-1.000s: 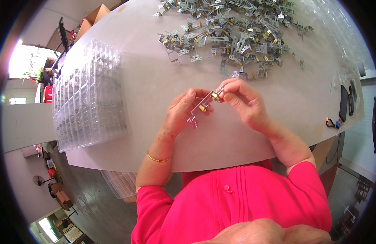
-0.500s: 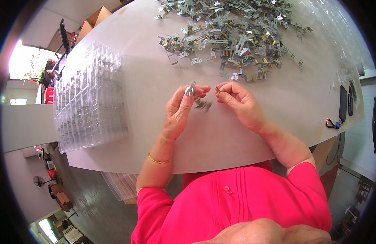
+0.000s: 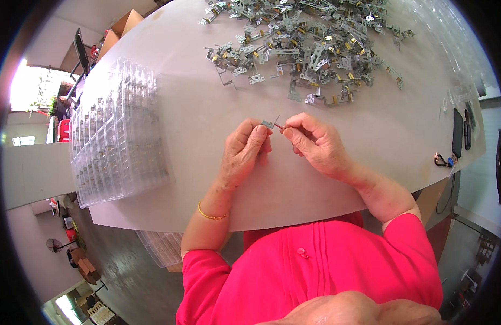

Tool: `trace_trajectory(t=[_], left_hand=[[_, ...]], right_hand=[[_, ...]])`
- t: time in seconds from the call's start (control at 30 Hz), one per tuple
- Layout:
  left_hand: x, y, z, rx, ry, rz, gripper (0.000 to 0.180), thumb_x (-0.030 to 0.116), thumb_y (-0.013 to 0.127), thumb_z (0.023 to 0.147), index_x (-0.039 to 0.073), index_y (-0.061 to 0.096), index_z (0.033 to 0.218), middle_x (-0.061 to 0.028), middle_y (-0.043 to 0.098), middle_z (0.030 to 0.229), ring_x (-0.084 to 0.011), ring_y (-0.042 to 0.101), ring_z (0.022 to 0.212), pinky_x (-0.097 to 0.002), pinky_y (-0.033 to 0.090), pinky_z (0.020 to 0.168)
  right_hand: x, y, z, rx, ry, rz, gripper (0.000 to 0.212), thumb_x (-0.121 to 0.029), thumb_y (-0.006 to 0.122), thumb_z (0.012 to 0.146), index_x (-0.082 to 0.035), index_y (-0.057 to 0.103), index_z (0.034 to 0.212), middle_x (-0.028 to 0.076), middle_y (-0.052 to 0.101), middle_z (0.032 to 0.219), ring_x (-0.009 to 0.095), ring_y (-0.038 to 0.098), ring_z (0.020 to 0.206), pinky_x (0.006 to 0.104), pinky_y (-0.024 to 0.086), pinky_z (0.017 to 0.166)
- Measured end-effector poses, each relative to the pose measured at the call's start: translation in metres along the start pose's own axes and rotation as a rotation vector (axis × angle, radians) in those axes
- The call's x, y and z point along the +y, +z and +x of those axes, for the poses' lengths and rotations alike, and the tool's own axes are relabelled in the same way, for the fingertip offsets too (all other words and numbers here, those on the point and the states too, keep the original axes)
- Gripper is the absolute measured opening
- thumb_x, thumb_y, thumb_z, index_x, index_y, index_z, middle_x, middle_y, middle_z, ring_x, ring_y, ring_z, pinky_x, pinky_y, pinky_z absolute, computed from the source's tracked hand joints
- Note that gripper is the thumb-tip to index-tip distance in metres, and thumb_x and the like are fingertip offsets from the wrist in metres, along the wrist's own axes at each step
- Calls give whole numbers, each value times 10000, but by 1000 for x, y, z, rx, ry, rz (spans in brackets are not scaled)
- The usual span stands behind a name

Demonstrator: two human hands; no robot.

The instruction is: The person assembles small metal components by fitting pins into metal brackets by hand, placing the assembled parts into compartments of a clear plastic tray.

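Over the middle of the table, my left hand (image 3: 244, 150) pinches a small silvery metal bracket (image 3: 267, 124) between thumb and fingers, with most of it hidden in the grip. Close beside it, my right hand (image 3: 317, 145) is closed on a thin dark red stick-like piece (image 3: 279, 128). The tip of that piece meets or nearly meets the bracket; contact cannot be made out. Beyond both hands lies a large heap of metal brackets (image 3: 315, 57), some with brass-coloured parts.
A stack of clear plastic trays (image 3: 117, 135) holding small parts stands on the table's left. At the right edge lie a black phone-like object (image 3: 457, 132), a dark slim tool (image 3: 467, 130) and a small black loop with blue (image 3: 444, 160). Clear plastic (image 3: 451, 43) covers the far right.
The metal piece in my left hand has turned and now points toward my right hand. My right hand has shifted slightly closer, bringing the red piece up to it.
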State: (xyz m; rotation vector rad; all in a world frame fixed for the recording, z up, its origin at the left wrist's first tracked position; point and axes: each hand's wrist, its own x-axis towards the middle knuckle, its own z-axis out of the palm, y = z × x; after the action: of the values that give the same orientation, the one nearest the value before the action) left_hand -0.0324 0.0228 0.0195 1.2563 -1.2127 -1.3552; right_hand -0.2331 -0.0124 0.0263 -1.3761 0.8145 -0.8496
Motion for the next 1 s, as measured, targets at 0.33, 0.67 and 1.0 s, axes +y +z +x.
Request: trace_trajectory(t=[0.33,0.67,1.0], left_hand=[[-10,0,0,109,259,280,149,151,568,1025,21,593,957,-12,569,691,-71,473,553,-228,394,504],[-7,4,-1,69,418,591,84,95,657,949,26,607,949,-119,558,705,-229,530,551,-330,440,528],[4,0,-2,26,-120,-165,288,286,515,1052,42,599,923,-14,568,655,-87,455,483,-218,327,444]], right_hand=[[-1,2,-2,-31,-54,-89,220,-66,588,994,-66,534,1208,-2,557,695,67,546,648,234,456,606],[9,0,2,36,-334,-325,95,-50,644,949,-50,638,1044,31,603,866,82,561,729,256,466,617],[1,-3,3,147,-111,66,63,-107,611,993,-45,621,993,-16,581,831,51,526,701,221,446,607]])
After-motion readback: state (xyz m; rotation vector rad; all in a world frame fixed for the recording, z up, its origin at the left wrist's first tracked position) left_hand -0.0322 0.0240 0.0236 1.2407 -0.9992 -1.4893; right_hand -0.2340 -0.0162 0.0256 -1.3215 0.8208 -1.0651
